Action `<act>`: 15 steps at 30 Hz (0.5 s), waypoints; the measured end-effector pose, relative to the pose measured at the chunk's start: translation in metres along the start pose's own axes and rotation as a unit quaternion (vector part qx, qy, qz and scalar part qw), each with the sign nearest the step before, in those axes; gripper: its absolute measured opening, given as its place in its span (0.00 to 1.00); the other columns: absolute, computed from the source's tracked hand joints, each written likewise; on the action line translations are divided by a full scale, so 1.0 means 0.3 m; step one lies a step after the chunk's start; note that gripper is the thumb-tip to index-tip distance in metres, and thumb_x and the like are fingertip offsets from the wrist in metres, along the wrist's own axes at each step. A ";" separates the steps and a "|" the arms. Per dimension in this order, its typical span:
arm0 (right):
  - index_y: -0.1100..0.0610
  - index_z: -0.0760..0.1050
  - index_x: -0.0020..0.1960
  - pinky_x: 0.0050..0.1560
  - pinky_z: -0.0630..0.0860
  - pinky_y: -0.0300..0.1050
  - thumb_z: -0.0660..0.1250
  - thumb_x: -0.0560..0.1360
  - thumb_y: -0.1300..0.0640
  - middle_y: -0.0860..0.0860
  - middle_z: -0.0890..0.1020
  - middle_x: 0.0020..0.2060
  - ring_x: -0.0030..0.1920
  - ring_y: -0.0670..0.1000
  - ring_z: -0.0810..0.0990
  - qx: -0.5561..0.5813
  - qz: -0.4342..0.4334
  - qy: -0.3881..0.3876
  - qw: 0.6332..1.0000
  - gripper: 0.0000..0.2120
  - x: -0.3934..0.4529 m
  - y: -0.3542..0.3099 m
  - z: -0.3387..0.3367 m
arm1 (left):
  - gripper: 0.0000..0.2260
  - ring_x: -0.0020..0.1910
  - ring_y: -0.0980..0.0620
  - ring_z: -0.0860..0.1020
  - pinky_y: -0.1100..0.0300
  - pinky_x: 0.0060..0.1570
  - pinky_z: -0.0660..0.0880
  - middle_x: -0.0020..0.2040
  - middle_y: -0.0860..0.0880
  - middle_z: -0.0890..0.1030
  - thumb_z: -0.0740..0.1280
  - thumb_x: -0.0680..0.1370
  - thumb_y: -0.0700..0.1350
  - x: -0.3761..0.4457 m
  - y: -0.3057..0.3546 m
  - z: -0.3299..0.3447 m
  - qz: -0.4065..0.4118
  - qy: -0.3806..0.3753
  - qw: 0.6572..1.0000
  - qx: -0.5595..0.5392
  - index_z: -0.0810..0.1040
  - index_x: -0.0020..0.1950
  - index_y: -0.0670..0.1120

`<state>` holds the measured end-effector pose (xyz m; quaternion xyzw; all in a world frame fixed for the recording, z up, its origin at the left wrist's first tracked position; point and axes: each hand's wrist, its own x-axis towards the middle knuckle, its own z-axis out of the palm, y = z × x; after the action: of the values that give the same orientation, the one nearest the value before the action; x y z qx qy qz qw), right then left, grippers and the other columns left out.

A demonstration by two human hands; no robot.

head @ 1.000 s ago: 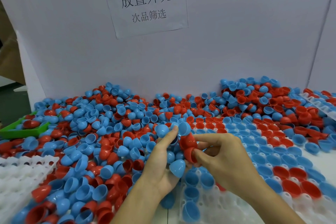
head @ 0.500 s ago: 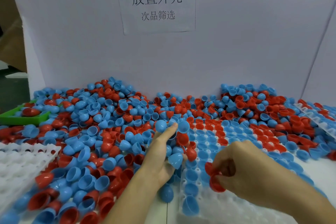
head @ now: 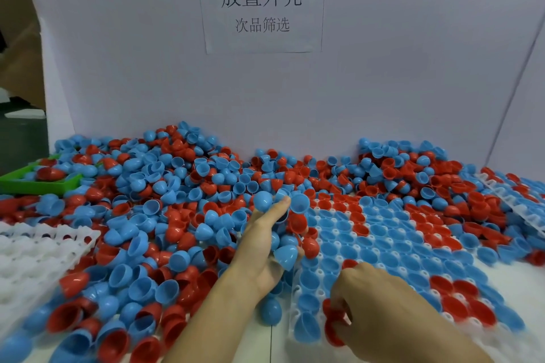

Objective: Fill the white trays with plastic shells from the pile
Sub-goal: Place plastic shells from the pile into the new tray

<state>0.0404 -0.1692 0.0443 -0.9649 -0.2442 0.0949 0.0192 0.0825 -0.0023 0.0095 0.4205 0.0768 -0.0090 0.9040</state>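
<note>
Your right hand (head: 380,300) has come down and toward you, away from your left hand where it was a second ago, and now sits low over the near edge of the main white tray (head: 333,233). Its fingers are curled around red shells (head: 331,321), at least two, pinched against the near-left cells. This looks like the placing step: shells taken from your left hand are about to go into empty cells at the tray's near edge. Your left hand (head: 265,247) stays at the tray's left edge, beside the pile, its fingers cupped around a cluster of blue and red shells (head: 287,244), with the forefinger stretched toward the far side. The main tray is largely filled with blue and red shells sitting open side up; bare white cells show near its far-left corner and along the blurred near edge, so there is more to fill. The pile (head: 165,215) of loose blue and red shells covers the left and far parts of the white table. An empty white tray (head: 35,250) lies at the near left, partly buried at its edge. Another tray (head: 519,203) edge shows at the far right. A green bin (head: 35,186) sits at the far left, holding a red shell. A white partition stands behind the table, with a paper sign (head: 261,1) printed in Chinese characters taped to it.
</note>
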 end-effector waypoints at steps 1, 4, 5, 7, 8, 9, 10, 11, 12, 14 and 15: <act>0.55 0.76 0.44 0.45 0.77 0.48 0.67 0.75 0.48 0.49 0.76 0.43 0.43 0.53 0.79 0.007 -0.005 0.000 1.000 0.10 -0.001 0.006 -0.002 | 0.28 0.39 0.47 0.78 0.60 0.24 0.73 0.50 0.41 0.79 0.74 0.73 0.50 0.001 -0.002 -0.001 -0.002 0.001 1.000 0.001 0.75 0.70 0.41; 0.54 0.79 0.48 0.45 0.79 0.48 0.68 0.75 0.46 0.47 0.78 0.43 0.42 0.50 0.79 0.023 -0.018 0.002 1.000 0.11 0.001 0.022 0.003 | 0.28 0.37 0.48 0.78 0.60 0.24 0.73 0.49 0.41 0.80 0.75 0.71 0.50 0.004 -0.005 -0.004 -0.004 0.007 1.000 0.003 0.76 0.69 0.42; 0.54 0.80 0.49 0.46 0.80 0.48 0.68 0.75 0.46 0.46 0.79 0.43 0.42 0.49 0.80 0.025 -0.020 0.003 0.999 0.12 0.002 0.029 0.003 | 0.29 0.37 0.48 0.79 0.60 0.24 0.73 0.48 0.42 0.80 0.75 0.70 0.51 0.004 -0.006 -0.004 -0.006 0.008 1.000 0.004 0.76 0.69 0.43; 0.53 0.82 0.50 0.44 0.82 0.44 0.69 0.76 0.46 0.45 0.83 0.41 0.40 0.47 0.82 0.038 -0.031 0.000 0.999 0.11 0.009 0.046 -0.003 | 0.29 0.37 0.48 0.79 0.60 0.25 0.73 0.46 0.43 0.81 0.75 0.70 0.51 0.002 -0.005 -0.004 -0.006 0.007 1.000 0.005 0.76 0.69 0.43; 0.51 0.83 0.50 0.42 0.82 0.41 0.69 0.76 0.47 0.44 0.84 0.40 0.39 0.46 0.83 0.049 -0.037 0.002 0.998 0.09 0.014 0.054 -0.011 | 0.29 0.37 0.48 0.79 0.59 0.25 0.73 0.46 0.42 0.81 0.75 0.70 0.51 0.002 -0.005 -0.004 -0.006 0.006 1.000 0.002 0.76 0.69 0.43; 0.50 0.84 0.50 0.39 0.81 0.37 0.68 0.77 0.49 0.43 0.84 0.39 0.39 0.43 0.83 0.067 -0.043 0.015 0.997 0.08 0.020 0.063 -0.022 | 0.29 0.37 0.48 0.79 0.59 0.25 0.73 0.46 0.42 0.81 0.75 0.70 0.50 0.001 -0.005 -0.003 -0.006 0.005 1.000 -0.001 0.76 0.69 0.43; 0.49 0.84 0.50 0.38 0.79 0.33 0.68 0.78 0.50 0.40 0.83 0.37 0.38 0.39 0.82 0.089 -0.048 0.039 0.994 0.07 0.029 0.070 -0.035 | 0.29 0.37 0.48 0.79 0.59 0.25 0.74 0.47 0.42 0.81 0.75 0.70 0.50 -0.001 -0.004 -0.002 -0.009 0.006 1.000 -0.004 0.76 0.69 0.43; 0.49 0.84 0.51 0.37 0.77 0.29 0.67 0.79 0.51 0.39 0.81 0.35 0.39 0.34 0.81 0.113 -0.053 0.074 0.989 0.07 0.042 0.076 -0.049 | 0.28 0.38 0.47 0.80 0.58 0.26 0.75 0.49 0.41 0.82 0.75 0.71 0.50 -0.002 -0.004 -0.001 -0.011 0.005 1.000 -0.005 0.76 0.69 0.43; 0.47 0.83 0.52 0.36 0.75 0.27 0.66 0.79 0.50 0.39 0.80 0.34 0.39 0.31 0.79 0.142 -0.059 0.120 0.981 0.07 0.061 0.079 -0.062 | 0.27 0.40 0.46 0.81 0.57 0.28 0.76 0.52 0.39 0.83 0.75 0.72 0.50 -0.004 -0.004 0.000 -0.014 0.000 1.000 -0.005 0.76 0.69 0.43; 0.42 0.78 0.54 0.37 0.76 0.29 0.66 0.78 0.46 0.42 0.79 0.34 0.41 0.34 0.79 0.226 -0.073 0.225 0.945 0.06 0.108 0.073 -0.075 | 0.24 0.44 0.44 0.83 0.55 0.32 0.78 0.56 0.38 0.83 0.74 0.74 0.49 -0.009 -0.003 0.003 -0.012 -0.015 1.000 0.002 0.77 0.68 0.43; 0.41 0.76 0.53 0.38 0.78 0.32 0.67 0.77 0.45 0.44 0.80 0.35 0.40 0.39 0.81 0.280 -0.077 0.266 0.919 0.06 0.132 0.064 -0.073 | 0.23 0.44 0.44 0.84 0.54 0.33 0.79 0.56 0.38 0.83 0.74 0.75 0.49 -0.010 -0.003 0.004 -0.008 -0.018 1.000 0.007 0.77 0.68 0.43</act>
<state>0.0877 -0.1672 0.0574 -0.8879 -0.2668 -0.1026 0.3605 0.0795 -0.0040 0.0099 0.4262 0.0635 -0.0243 0.9021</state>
